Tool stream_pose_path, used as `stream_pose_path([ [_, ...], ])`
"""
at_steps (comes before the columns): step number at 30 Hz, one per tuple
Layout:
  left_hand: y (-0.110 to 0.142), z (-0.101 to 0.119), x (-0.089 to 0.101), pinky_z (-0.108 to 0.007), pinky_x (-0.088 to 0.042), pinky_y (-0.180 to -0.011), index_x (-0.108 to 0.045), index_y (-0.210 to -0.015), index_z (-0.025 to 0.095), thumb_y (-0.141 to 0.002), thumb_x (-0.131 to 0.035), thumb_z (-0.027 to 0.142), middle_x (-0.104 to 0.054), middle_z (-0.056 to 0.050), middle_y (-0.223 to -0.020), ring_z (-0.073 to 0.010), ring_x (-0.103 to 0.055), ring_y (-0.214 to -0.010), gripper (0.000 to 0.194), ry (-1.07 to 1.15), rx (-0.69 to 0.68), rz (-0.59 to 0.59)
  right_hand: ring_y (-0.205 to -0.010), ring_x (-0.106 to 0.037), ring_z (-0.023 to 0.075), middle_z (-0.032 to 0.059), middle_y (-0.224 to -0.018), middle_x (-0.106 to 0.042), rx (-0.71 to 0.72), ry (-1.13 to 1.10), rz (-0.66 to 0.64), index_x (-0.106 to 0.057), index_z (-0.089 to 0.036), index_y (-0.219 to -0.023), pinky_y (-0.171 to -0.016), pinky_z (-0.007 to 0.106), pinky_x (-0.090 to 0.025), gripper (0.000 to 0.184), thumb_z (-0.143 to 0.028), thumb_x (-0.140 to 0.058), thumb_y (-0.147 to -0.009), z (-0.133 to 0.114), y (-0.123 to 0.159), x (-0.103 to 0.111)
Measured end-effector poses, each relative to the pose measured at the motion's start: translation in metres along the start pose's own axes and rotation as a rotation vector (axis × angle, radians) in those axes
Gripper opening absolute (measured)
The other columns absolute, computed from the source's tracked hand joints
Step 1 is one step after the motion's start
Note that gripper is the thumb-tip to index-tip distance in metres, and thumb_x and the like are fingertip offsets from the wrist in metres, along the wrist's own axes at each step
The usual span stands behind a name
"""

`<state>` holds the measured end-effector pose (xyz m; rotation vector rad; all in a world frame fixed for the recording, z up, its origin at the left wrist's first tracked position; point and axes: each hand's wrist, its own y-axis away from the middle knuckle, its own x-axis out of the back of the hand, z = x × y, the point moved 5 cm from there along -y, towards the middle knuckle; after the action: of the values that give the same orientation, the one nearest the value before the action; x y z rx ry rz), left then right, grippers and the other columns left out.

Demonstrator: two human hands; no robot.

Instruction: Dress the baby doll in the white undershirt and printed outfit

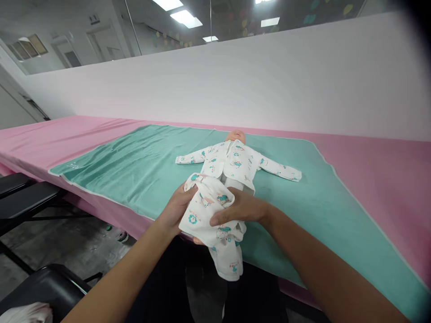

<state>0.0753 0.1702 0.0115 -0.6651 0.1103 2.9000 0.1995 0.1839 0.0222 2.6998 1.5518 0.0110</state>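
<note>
A baby doll lies on its back on the green blanket, its head toward the wall. It wears a white printed baby jacket with both sleeves spread out. Over the doll's lower end, at the near edge, are bunched white baby pants with the same print. My left hand grips their left side, some of its fingers hidden underneath. My right hand holds the right side, thumb pressed on top. One pant leg hangs past the table edge. The doll's legs are mostly hidden by the cloth.
The pink-covered table runs along a white wall topped by glass. Black chairs stand at the left, one with a pale cloth on its seat. My own legs are under the table's near edge.
</note>
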Motion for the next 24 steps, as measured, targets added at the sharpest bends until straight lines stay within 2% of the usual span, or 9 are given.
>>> stream_pose_path([
  [5, 0.001, 0.005, 0.001, -0.019, -0.043, -0.053, -0.057, -0.093, 0.014, -0.072, -0.068, 0.035, -0.062, -0.001, -0.073, -0.0113, -0.056, -0.060, 0.031, -0.179, -0.113, 0.080, -0.077, -0.061, 0.0179, 0.0058, -0.087, -0.066, 0.172, -0.379, 0.154, -0.061, -0.014, -0.101, -0.072, 0.033, -0.050, 0.036, -0.029, -0.068, -0.069, 0.001, 0.001, 0.009],
  [7, -0.001, 0.005, -0.002, -0.018, -0.041, -0.052, -0.055, -0.087, 0.015, -0.071, -0.068, 0.037, -0.060, 0.002, -0.070, -0.0096, -0.053, -0.058, 0.029, -0.228, -0.148, 0.118, -0.074, -0.062, 0.0180, 0.0063, -0.084, -0.066, 0.179, -0.435, 0.148, -0.061, -0.013, -0.100, -0.072, 0.033, -0.051, 0.035, -0.029, -0.067, -0.070, 0.004, 0.001, 0.009],
  [10, -0.006, 0.006, -0.006, -0.020, -0.041, -0.054, -0.053, -0.085, 0.017, -0.072, -0.066, 0.042, -0.059, 0.003, -0.069, -0.0102, -0.053, -0.058, 0.031, -0.228, -0.158, 0.161, -0.073, -0.061, 0.0170, 0.0048, -0.081, -0.066, 0.149, -0.396, 0.094, -0.061, -0.014, -0.097, -0.071, 0.032, -0.051, 0.033, -0.027, -0.070, -0.068, 0.006, 0.000, 0.004],
  [12, -0.008, 0.008, -0.009, -0.022, -0.043, -0.057, -0.054, -0.088, 0.017, -0.074, -0.063, 0.045, -0.061, 0.001, -0.073, -0.0124, -0.055, -0.062, 0.033, -0.225, -0.162, 0.154, -0.071, -0.060, 0.0155, 0.0033, -0.079, -0.065, 0.154, -0.360, 0.118, -0.061, -0.015, -0.093, -0.069, 0.030, -0.050, 0.031, -0.028, -0.072, -0.067, 0.005, -0.001, 0.004],
  [15, -0.007, 0.016, -0.017, -0.025, -0.046, -0.066, -0.057, -0.098, 0.016, -0.077, -0.057, 0.048, -0.065, -0.005, -0.089, -0.0183, -0.060, -0.079, 0.038, -0.286, -0.151, 0.036, -0.067, -0.058, 0.0134, 0.0022, -0.074, -0.063, 0.178, -0.357, 0.238, -0.061, -0.015, -0.086, -0.064, 0.028, -0.049, 0.023, -0.031, -0.069, -0.071, 0.003, -0.001, 0.010],
  [17, -0.001, 0.020, -0.024, -0.028, -0.047, -0.072, -0.057, -0.106, 0.017, -0.073, -0.063, 0.046, -0.064, -0.007, -0.101, -0.0229, -0.059, -0.090, 0.045, -0.397, -0.125, -0.083, -0.062, -0.056, 0.0124, 0.0016, -0.070, -0.060, 0.181, -0.366, 0.299, -0.061, -0.015, -0.081, -0.061, 0.027, -0.047, 0.021, -0.033, -0.067, -0.073, 0.001, -0.001, 0.012],
  [19, 0.006, 0.022, -0.030, -0.030, -0.046, -0.076, -0.054, -0.113, 0.018, -0.063, -0.074, 0.037, -0.062, -0.008, -0.108, -0.0261, -0.057, -0.098, 0.057, -0.536, -0.112, -0.129, -0.060, -0.055, 0.0127, 0.0014, -0.068, -0.060, 0.180, -0.360, 0.324, -0.061, -0.015, -0.078, -0.061, 0.029, -0.047, 0.021, -0.034, -0.066, -0.074, 0.000, -0.001, 0.012],
  [21, 0.014, 0.022, -0.033, -0.031, -0.046, -0.077, -0.051, -0.117, 0.020, -0.056, -0.078, 0.030, -0.060, -0.008, -0.108, -0.0268, -0.057, -0.098, 0.067, -0.652, -0.120, -0.060, -0.062, -0.056, 0.0135, 0.0017, -0.069, -0.060, 0.183, -0.328, 0.352, -0.061, -0.015, -0.079, -0.062, 0.030, -0.047, 0.021, -0.035, -0.066, -0.074, -0.002, -0.001, 0.012],
  [24, 0.024, 0.020, -0.038, -0.029, -0.047, -0.069, -0.047, -0.121, 0.021, -0.057, -0.077, 0.028, -0.060, -0.007, -0.102, -0.0253, -0.058, -0.090, 0.071, -0.722, -0.149, 0.072, -0.070, -0.058, 0.0154, 0.0022, -0.077, -0.063, 0.196, -0.270, 0.418, -0.063, -0.017, -0.084, -0.066, 0.031, -0.047, 0.022, -0.035, -0.068, -0.072, -0.002, -0.001, 0.015],
])
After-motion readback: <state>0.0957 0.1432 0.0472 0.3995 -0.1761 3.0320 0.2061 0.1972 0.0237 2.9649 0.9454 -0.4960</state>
